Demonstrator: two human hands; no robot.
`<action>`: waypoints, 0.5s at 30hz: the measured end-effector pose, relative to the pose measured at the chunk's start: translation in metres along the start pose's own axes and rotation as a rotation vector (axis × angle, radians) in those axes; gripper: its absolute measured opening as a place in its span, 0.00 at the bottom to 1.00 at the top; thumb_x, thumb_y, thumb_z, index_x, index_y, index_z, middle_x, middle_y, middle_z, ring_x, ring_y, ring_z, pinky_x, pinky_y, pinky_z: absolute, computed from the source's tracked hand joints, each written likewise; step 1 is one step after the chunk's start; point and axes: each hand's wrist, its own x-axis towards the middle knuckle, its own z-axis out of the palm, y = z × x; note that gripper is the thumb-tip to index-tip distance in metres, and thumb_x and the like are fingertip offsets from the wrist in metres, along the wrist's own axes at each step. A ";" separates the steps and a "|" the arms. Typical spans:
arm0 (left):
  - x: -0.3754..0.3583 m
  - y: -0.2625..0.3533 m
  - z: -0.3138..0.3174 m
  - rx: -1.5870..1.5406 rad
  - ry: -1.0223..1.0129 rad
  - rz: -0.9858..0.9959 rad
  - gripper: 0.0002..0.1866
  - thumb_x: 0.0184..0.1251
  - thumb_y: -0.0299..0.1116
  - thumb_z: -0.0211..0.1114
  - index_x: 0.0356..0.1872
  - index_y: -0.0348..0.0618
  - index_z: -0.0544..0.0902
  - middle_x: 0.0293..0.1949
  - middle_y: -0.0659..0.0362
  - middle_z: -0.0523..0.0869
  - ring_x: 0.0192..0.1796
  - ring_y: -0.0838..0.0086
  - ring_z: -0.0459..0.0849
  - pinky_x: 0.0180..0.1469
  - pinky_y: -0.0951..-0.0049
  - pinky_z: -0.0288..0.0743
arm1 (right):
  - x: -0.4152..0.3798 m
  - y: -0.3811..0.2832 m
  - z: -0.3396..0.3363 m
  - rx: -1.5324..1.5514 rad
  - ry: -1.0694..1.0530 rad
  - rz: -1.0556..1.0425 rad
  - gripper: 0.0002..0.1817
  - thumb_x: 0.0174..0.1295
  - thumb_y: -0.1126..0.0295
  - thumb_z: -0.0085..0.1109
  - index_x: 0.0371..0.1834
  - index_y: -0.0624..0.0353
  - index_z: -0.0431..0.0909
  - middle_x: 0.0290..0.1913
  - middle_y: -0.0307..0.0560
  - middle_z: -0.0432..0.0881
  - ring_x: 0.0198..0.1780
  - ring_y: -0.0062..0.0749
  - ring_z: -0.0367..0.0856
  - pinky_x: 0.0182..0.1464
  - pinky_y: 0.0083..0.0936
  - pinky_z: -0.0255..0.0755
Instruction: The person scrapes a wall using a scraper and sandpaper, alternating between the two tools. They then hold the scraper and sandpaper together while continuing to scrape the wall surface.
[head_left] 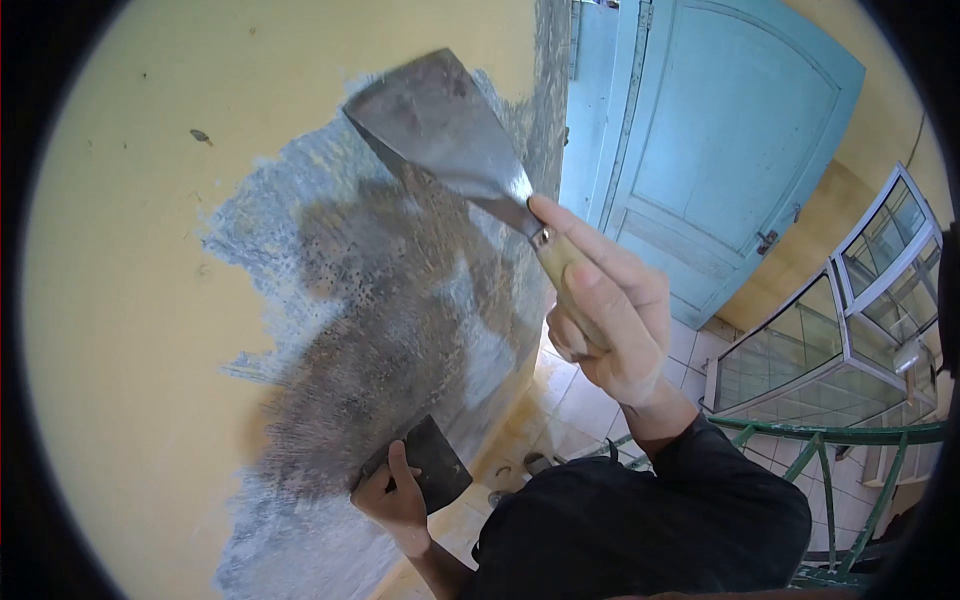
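Observation:
My right hand [620, 315] is closed around the wooden handle of a putty knife [440, 125], thumb and forefinger near the neck. Its broad, worn metal blade points up and to the left, overlapping the wall in this view. Lower down, my left hand [395, 500] pinches a dark, flat, square plate [437, 465] with the thumb on its face, close to the wall. The yellow wall [130, 300] bears a large rough patch [365, 330] of grey and brown, with skim-like smears and pitted spots.
A light blue door [745, 120] stands beyond the wall's corner. Glass-paned metal frames [790, 340] lean at the right. A green metal railing [880, 432] runs at the lower right, over a tiled floor [580, 405]. My dark sleeve and clothing fill the bottom.

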 end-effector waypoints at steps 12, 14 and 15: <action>0.001 0.007 -0.003 0.086 -0.049 -0.073 0.20 0.69 0.29 0.72 0.14 0.34 0.86 0.14 0.54 0.84 0.17 0.74 0.78 0.28 0.71 0.68 | 0.009 -0.005 0.000 0.085 -0.050 -0.016 0.25 0.82 0.68 0.43 0.78 0.65 0.67 0.20 0.28 0.69 0.17 0.09 0.59 0.23 0.15 0.55; -0.002 0.007 -0.003 0.079 -0.040 -0.071 0.20 0.69 0.29 0.72 0.14 0.34 0.86 0.14 0.54 0.84 0.17 0.74 0.78 0.28 0.71 0.68 | 0.010 -0.009 0.002 0.097 -0.055 -0.020 0.25 0.82 0.69 0.42 0.78 0.65 0.67 0.20 0.28 0.69 0.17 0.09 0.59 0.23 0.15 0.54; -0.001 0.007 -0.002 0.068 -0.019 -0.065 0.20 0.68 0.29 0.72 0.14 0.34 0.86 0.14 0.54 0.83 0.16 0.73 0.78 0.28 0.71 0.68 | 0.007 -0.007 0.001 0.080 -0.045 -0.026 0.25 0.82 0.68 0.43 0.78 0.65 0.66 0.20 0.27 0.69 0.17 0.09 0.58 0.23 0.15 0.54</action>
